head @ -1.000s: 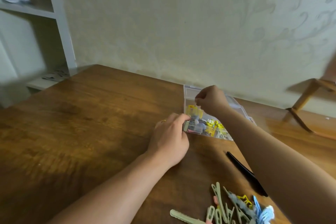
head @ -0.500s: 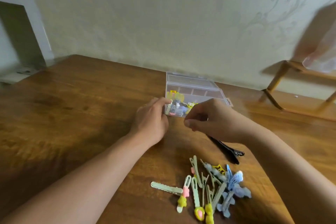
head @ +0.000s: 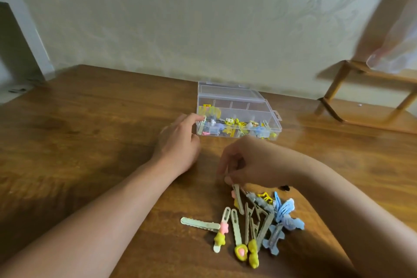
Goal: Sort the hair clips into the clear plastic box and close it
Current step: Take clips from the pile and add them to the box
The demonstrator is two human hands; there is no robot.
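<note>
The clear plastic box (head: 272, 117) stands open at the back middle of the wooden table (head: 90, 131), its lid lying flat behind it. Small colourful clips fill its front compartments; the back ones look bare. My left hand (head: 179, 142) rests by the box's left front corner, a fingertip touching it. A pile of hair clips (head: 255, 221) lies near the front edge: beige bars, yellow and pink charms, blue butterflies. My right hand (head: 250, 163) hovers over the pile's top, its fingertips pinching the upper end of a beige hair clip (head: 238, 198).
A wooden stand (head: 334, 88) sits at the table's back right, with a clear plastic bag (head: 392, 56) above it. A white shelf unit (head: 24, 29) stands at the far left. A black clip (head: 284, 187) peeks out under my right wrist.
My right hand has come back from the box to the pile and taken hold of a beige clip. My left hand has stayed at the box's corner. The view has tilted down.
</note>
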